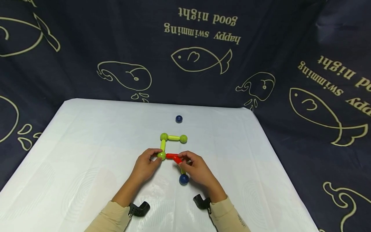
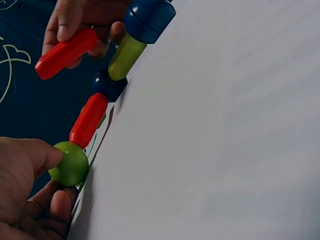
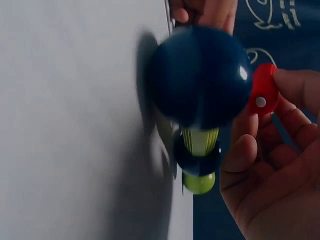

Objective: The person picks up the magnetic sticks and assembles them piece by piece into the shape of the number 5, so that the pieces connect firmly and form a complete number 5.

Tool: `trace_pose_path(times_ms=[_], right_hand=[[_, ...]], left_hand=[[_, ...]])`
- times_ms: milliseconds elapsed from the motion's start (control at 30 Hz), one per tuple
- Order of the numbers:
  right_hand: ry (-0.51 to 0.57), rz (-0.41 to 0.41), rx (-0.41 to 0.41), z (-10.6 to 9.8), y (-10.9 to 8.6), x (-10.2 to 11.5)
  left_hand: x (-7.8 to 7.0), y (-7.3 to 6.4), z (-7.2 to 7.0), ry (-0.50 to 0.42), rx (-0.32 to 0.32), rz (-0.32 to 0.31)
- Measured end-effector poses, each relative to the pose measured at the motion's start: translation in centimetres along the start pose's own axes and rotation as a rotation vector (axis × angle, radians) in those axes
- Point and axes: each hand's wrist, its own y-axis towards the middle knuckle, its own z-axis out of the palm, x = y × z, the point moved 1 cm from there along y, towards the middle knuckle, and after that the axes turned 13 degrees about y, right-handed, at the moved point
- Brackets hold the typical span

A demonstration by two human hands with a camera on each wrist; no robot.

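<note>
Thumb and fingers of my left hand [image 1: 146,166] pinch a green ball [image 2: 70,164] at a corner of a joined shape of magnetic balls and rods. A red rod [image 2: 89,120] runs from that ball to a blue ball [image 2: 111,85], and a yellow-green rod [image 2: 127,57] leads on to another blue ball [image 1: 184,179]. My right hand [image 1: 198,168] pinches a loose red rod [image 2: 66,53], tilted above the shape and apart from the near blue ball. In the head view the right hand hides the middle blue ball.
Beyond the left hand, a yellow-green rod [image 1: 163,145] goes up to a green ball [image 1: 164,137]; another rod [image 1: 174,138] joins it to a third green ball [image 1: 183,139]. A lone blue ball [image 1: 179,119] lies farther back on the white table [image 1: 116,122]. Dark patterned cloth [image 1: 203,87] hangs behind.
</note>
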Motion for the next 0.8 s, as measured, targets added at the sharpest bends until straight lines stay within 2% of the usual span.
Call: trace_pose_path(times_ms=[167,500,800], right_hand=[[-0.043,-0.054,0.066,0.62,-0.24,0.22],[-0.153,-0.075,0.198,0.95,-0.46,0.41],[-0.198,-0.074,0.255,1.00,-0.53,0.09]], left_hand=[[0.04,0.02,0.04,-0.005,-0.006,0.006],[0.03,0.02,0.05,-0.008,0.003,0.004],[-0.02,0.02,0.12,-0.012,0.001,-0.003]])
